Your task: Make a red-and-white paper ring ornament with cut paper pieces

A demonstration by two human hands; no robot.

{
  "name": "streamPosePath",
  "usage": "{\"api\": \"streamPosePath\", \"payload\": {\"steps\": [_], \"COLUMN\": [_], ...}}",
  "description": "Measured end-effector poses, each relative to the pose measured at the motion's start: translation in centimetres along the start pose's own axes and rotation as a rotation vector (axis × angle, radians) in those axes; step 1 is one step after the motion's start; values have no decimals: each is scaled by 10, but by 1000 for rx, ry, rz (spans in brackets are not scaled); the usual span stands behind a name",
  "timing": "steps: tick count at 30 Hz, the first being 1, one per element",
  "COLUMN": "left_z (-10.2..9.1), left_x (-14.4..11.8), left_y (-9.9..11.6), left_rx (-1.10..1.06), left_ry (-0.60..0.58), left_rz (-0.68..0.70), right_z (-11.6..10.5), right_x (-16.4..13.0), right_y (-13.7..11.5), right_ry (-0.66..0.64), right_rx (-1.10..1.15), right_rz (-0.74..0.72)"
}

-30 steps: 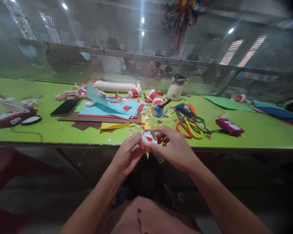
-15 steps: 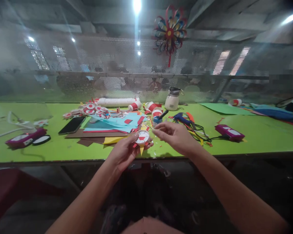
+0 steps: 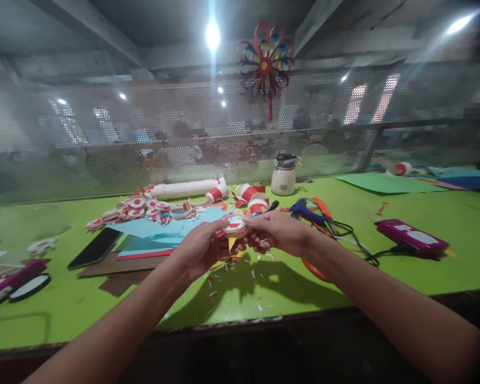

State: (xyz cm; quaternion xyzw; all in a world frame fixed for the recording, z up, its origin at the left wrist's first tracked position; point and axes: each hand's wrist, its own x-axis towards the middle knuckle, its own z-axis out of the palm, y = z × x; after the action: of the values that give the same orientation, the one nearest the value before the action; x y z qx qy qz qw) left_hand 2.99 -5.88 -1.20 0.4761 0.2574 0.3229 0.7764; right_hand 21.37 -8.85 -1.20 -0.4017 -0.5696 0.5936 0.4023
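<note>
Both my hands meet above the green table, holding a small round paper piece, white with red parts and a yellow point hanging below it. My left hand grips it from the left and beneath. My right hand pinches its right edge with the fingertips. Paper scraps lie on the table right under my hands.
Blue, brown and red paper sheets lie left of my hands, beside a black phone. Several red-white paper rounds, a white tube, a white jar, a glue gun, orange scissors and a purple device surround them. Mesh screen behind.
The view has tilted up and my hands have moved forward over the table. My right hand, briefly off the paper piece, is back pinching its right edge.
</note>
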Motion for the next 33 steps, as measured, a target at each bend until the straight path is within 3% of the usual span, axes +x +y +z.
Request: {"api": "streamPosePath", "payload": {"steps": [9, 14, 33], "left_z": [-10, -14, -22], "left_x": [25, 27, 27], "left_y": [-5, -15, -24], "left_rx": [23, 9, 52], "left_ry": [-30, -123, -136], "left_rz": [-73, -39, -25], "right_z": [-19, -18, -9], "right_x": [17, 15, 15], "right_y": [22, 30, 42], "right_ry": [87, 132, 206], "right_rx": [245, 277, 327], "right_rz": [120, 140, 224]}}
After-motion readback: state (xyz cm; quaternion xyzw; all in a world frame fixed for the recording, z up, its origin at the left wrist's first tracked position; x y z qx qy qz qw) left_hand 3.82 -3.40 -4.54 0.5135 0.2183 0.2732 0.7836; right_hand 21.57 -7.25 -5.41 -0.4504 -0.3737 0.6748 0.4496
